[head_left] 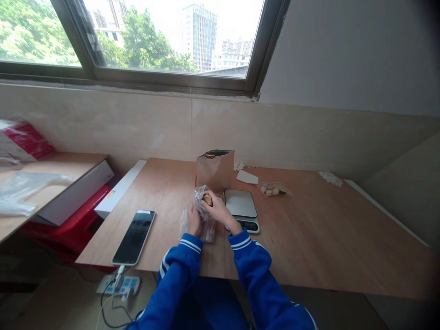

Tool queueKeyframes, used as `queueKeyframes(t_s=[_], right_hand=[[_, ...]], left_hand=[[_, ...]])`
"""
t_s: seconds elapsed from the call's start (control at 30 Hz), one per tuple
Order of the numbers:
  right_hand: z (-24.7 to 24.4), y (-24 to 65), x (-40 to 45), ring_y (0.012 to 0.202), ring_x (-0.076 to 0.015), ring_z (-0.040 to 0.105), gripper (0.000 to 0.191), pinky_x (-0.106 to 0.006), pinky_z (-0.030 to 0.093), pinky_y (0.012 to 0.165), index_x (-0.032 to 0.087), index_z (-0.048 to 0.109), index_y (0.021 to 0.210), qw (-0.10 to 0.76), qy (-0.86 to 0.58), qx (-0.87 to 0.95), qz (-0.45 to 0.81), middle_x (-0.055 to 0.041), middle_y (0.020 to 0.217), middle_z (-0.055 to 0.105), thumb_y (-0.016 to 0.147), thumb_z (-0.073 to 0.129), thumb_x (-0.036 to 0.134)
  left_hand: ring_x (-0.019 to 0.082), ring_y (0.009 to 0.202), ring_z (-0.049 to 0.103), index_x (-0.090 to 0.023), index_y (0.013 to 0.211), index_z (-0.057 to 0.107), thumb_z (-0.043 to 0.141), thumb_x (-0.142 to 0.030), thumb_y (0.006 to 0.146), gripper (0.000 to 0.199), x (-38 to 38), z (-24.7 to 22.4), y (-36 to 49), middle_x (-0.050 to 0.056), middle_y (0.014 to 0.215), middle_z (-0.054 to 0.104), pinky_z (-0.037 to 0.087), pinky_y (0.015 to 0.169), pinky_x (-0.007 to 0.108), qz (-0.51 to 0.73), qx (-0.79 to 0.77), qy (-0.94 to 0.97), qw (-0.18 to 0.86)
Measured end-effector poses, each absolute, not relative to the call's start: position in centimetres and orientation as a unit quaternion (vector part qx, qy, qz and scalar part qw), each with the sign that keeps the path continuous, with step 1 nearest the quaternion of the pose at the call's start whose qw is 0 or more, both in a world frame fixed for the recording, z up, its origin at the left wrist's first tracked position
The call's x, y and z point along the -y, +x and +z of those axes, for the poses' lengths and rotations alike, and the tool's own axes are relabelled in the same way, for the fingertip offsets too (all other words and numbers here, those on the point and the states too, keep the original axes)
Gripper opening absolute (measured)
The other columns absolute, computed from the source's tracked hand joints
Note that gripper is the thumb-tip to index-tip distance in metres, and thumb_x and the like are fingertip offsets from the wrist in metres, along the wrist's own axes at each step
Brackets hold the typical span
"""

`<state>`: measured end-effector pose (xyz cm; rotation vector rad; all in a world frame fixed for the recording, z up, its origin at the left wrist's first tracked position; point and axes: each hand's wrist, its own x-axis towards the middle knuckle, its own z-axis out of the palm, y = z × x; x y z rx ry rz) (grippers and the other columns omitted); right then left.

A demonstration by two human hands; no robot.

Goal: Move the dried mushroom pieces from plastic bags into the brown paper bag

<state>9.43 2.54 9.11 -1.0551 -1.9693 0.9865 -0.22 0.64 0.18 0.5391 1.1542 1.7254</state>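
My left hand point(195, 220) is closed around the lower part of a clear plastic bag point(200, 195). At the bag's mouth, my right hand point(217, 208) pinches a small tan-brown piece point(208, 200). Just behind my hands stands an open brown paper bag point(216, 170). A scale point(240, 203) with a silver plate and a dark display lies to the right of my right hand. Under my hands is a reddish clear packet point(208, 230), partly covered. Farther right lies a clear bag with several pale pieces point(271, 189).
A phone point(134, 238) with a cable lies at the wooden table's point(309, 229) left front edge. White paper point(247, 177) and crumpled tissue point(330, 178) lie toward the back. A power strip point(119, 285) sits below; a red stool point(68, 233) stands left.
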Motion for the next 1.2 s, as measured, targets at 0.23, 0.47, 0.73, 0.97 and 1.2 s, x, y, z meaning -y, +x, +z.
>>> queueKeyframes(t_s=[0.23, 0.47, 0.73, 0.97, 1.2], right_hand=[[9.3, 9.8, -3.1, 0.094, -0.0210, 0.063, 0.029, -0.035, 0.047, 0.087, 0.022, 0.058, 0.108, 0.386, -0.415, 0.730, 0.382, -0.0044, 0.105, 0.066, 0.081, 0.056, 0.033], [11.5, 10.3, -4.3, 0.091, -0.0212, 0.064, 0.027, -0.035, 0.049, 0.085, 0.024, 0.058, 0.106, 0.418, -0.411, 0.723, 0.366, -0.0033, 0.102, 0.067, 0.083, 0.058, 0.037], [16.4, 11.9, -8.8, 0.090, -0.0178, 0.062, 0.039, -0.029, 0.053, 0.078, 0.020, 0.059, 0.109, 0.610, -0.378, 0.610, 0.335, -0.0072, 0.103, 0.065, 0.085, 0.054, 0.050], [22.7, 13.0, -15.8, 0.093, -0.0183, 0.061, 0.036, -0.032, 0.050, 0.086, 0.020, 0.058, 0.106, 0.699, -0.325, 0.600, 0.212, -0.0074, 0.104, 0.064, 0.083, 0.059, 0.049], [21.6, 12.5, -17.6, 0.098, -0.0214, 0.061, 0.026, -0.033, 0.046, 0.091, 0.024, 0.057, 0.105, 0.584, -0.318, 0.737, 0.120, -0.0054, 0.106, 0.066, 0.088, 0.054, 0.043]], left_hand=[[0.008, 0.041, 0.044, -0.017, 0.084, 0.058, 0.052, -0.049, 0.086, 0.032, -0.6, 0.4, -0.1, -0.004, 0.058, 0.052, 0.031, 0.035, 0.018, 0.701, -0.475, 0.210, 0.488], [0.009, 0.045, 0.050, -0.016, 0.097, 0.062, 0.052, -0.050, 0.086, 0.037, -0.3, 1.3, 0.0, 0.002, 0.069, 0.063, 0.029, 0.036, 0.019, 0.698, -0.475, 0.204, 0.495], [0.006, 0.042, 0.044, -0.015, 0.095, 0.062, 0.057, -0.047, 0.083, 0.034, -0.4, 1.3, -0.1, -0.004, 0.059, 0.052, 0.022, 0.035, 0.017, 0.708, -0.456, 0.190, 0.504], [0.007, 0.041, 0.042, -0.016, 0.091, 0.061, 0.056, -0.047, 0.083, 0.032, -0.1, 2.0, -0.1, -0.003, 0.060, 0.053, 0.021, 0.034, 0.018, 0.697, -0.467, 0.191, 0.509], [0.007, 0.043, 0.044, -0.016, 0.092, 0.061, 0.056, -0.047, 0.082, 0.033, -0.3, 1.7, -0.1, -0.002, 0.063, 0.056, 0.022, 0.035, 0.018, 0.703, -0.463, 0.189, 0.506]])
